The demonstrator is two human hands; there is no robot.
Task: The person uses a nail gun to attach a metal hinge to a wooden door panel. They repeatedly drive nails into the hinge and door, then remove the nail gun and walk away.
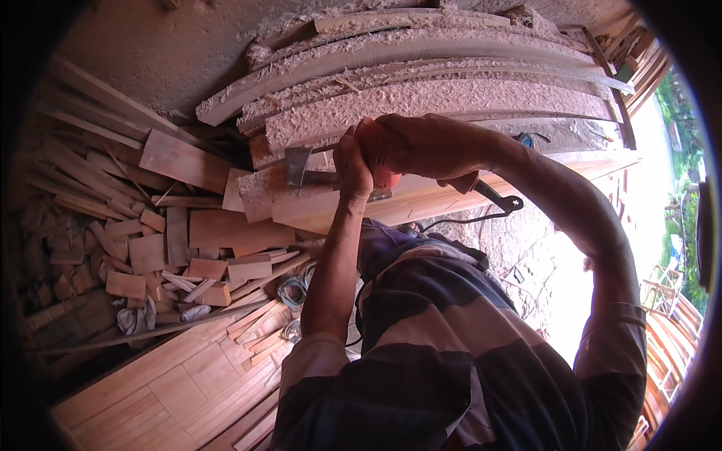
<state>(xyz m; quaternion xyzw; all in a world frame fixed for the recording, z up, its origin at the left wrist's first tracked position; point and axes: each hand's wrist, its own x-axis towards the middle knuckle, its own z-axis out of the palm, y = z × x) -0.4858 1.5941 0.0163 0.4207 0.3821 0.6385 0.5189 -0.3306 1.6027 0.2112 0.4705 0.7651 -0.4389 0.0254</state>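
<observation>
Orange casing and grey metal: a corded power tool (pixel 385 179), held in both hands above the left part of a pale timber plank (pixel 429 197); cannot tell if touching the wood. Any lettering too small or covered to read; on the dark tail piece (pixel 496 197), a pale star-like mark. Runs left to right along its long axis, roughly in line with the plank, with a flat metal plate (pixel 297 167) leftmost and a thin cord (pixel 470 220) curling back from the right. Left hand (pixel 352 167) upright, fingers closed around the front, forearm nearly straight from below. Right hand (pixel 412 143) laid across the top, gripping the casing, fingertips partly hidden, elbow bent wide outward. Beyond, curved boards (pixel 398 49) strewn with pale shavings (pixel 436 101). Farther left, heaped offcuts (pixel 147 253), with coiled wire (pixel 289 292) near the left forearm.
</observation>
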